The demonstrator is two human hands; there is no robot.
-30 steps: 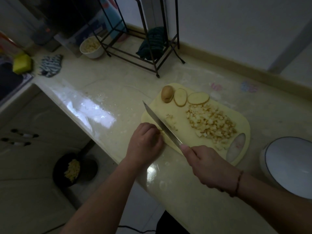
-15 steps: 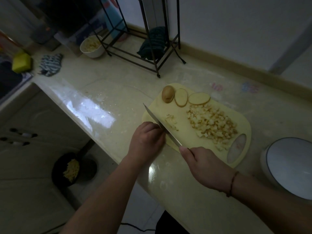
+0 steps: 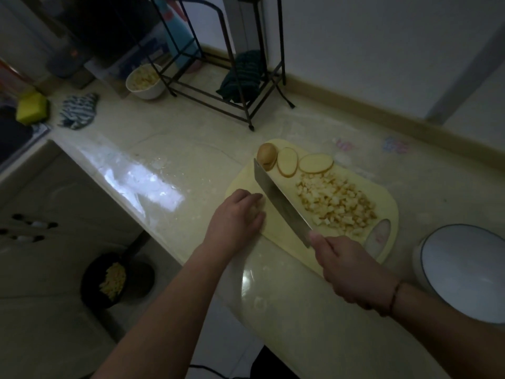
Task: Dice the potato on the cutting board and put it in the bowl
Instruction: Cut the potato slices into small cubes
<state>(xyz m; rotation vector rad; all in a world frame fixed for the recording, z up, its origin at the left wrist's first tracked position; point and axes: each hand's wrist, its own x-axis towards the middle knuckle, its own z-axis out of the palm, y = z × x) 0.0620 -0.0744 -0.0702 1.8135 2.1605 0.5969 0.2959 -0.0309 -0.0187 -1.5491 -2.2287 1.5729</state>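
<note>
Beyond both hands, on the cutting board: diced potato, two slices, one end piece. Right hand grips knife; left hand rests flat, fingers extended. Dicing mid-way, judged. Next: cut slices, transfer to bowl right of right hand.

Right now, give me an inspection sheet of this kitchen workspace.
Surface: glossy pale counter, wet-looking glare.
Job's things: cutting board holds diced potato, two slices, one end piece; white bowl at right looks empty.
Clutter: sponge, striped cloth, small bowl of pieces, wire rack.
Hands: left hand flat on board, fingers straight; right hand grips knife.
Cables: dark cord on floor.
Surroundings: pan with pieces on floor below.
</note>
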